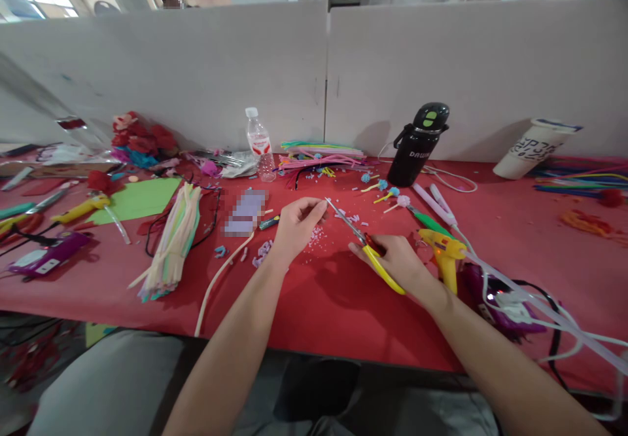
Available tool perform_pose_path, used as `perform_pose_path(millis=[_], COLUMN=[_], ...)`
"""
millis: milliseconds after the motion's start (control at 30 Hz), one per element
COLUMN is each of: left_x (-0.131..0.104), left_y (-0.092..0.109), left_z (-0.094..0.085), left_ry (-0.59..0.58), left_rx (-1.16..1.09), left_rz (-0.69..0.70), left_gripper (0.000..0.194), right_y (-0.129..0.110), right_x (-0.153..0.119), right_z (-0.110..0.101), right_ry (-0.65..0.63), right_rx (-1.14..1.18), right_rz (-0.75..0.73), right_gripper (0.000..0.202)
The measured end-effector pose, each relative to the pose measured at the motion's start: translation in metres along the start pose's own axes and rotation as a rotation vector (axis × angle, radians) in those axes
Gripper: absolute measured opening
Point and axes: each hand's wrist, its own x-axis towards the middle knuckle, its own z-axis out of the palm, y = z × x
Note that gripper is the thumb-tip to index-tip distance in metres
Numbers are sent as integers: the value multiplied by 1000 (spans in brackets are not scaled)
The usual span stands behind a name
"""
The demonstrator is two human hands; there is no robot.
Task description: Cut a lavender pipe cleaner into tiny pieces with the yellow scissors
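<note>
My right hand [400,262] grips yellow-handled scissors [360,239], blades pointing up-left toward my left hand. My left hand [294,226] has its fingers pinched together near the blade tips; something small may be between thumb and finger, but I cannot make it out. Small pale pink cuttings [314,236] lie scattered on the red tablecloth [314,305] between the hands. A long cream pipe cleaner [216,282] lies to the left of my left forearm.
A yellow glue gun [445,253] stands right of my right hand, with cables and a purple power strip [505,305] beyond. A black flask [417,145], a plastic bottle [260,145], a white cup [532,148], bundled pipe cleaners [171,243] and red paper flowers [140,138] surround the work area.
</note>
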Motion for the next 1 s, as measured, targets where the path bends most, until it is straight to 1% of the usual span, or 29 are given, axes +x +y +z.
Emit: perform_pose_path(millis=[167, 467, 600, 733, 867, 1000], left_x=[-1, 0, 0, 1, 1, 0], left_y=[2, 1, 0, -4, -6, -6], left_z=[1, -1, -2, -7, -12, -13], left_ry=[-3, 31, 55, 38, 16, 11], left_rx=[9, 21, 13, 21, 83, 178], left_rz=[-8, 38, 45, 35, 39, 50], left_gripper=[28, 25, 24, 26, 27, 32], right_y=[-4, -3, 4, 13, 15, 12], right_x=[-1, -2, 1, 6, 7, 4], right_z=[0, 5, 9, 7, 3, 2], right_ry=[11, -6, 6, 32, 65, 65], right_rx=[-13, -19, -25, -33, -64, -52], right_rz=[-2, -9, 39, 83, 41, 12], right_gripper=[53, 52, 54, 54, 54, 53])
